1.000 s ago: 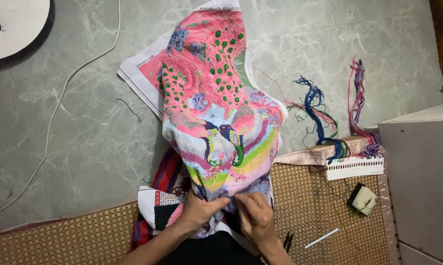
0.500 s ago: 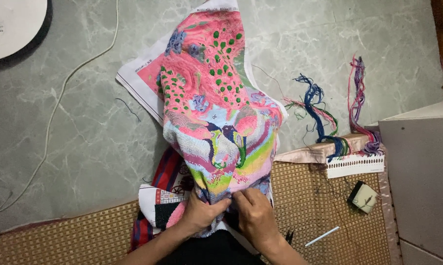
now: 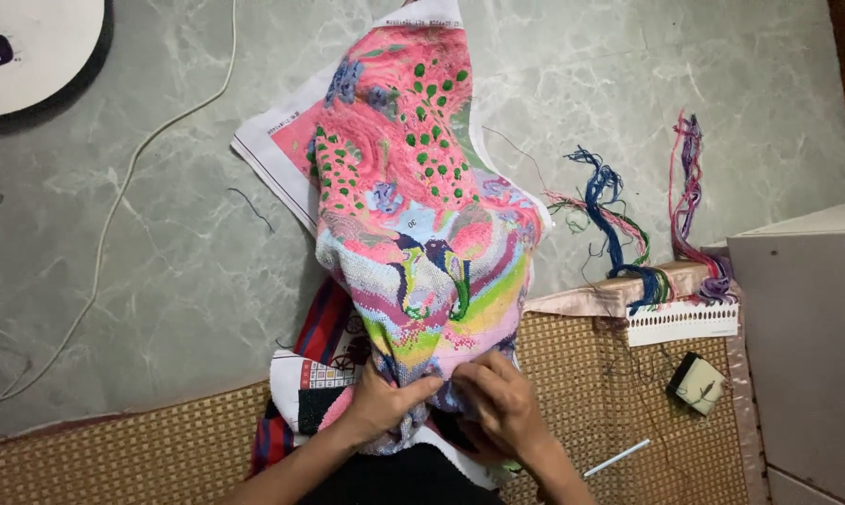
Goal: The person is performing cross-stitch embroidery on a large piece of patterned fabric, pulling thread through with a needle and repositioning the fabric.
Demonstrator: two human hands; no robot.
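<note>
Both hands pinch the near edge of a large cross-stitch cloth (image 3: pixel 413 215) (pink, with green dots and a pair of stitched birds), the left hand (image 3: pixel 385 402) bunching the fabric and the right hand (image 3: pixel 497 407) closed on it just beside. The cloth stretches away over the grey marble floor (image 3: pixel 160 243) from a woven mat (image 3: pixel 114 449). Loose skeins of coloured thread (image 3: pixel 619 234) lie to the right, near a white thread organiser (image 3: pixel 681 323).

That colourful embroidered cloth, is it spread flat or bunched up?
Bunched at the near end: both hands, left and right, gather the embroidered cloth; its far part drapes over the floor.
</note>
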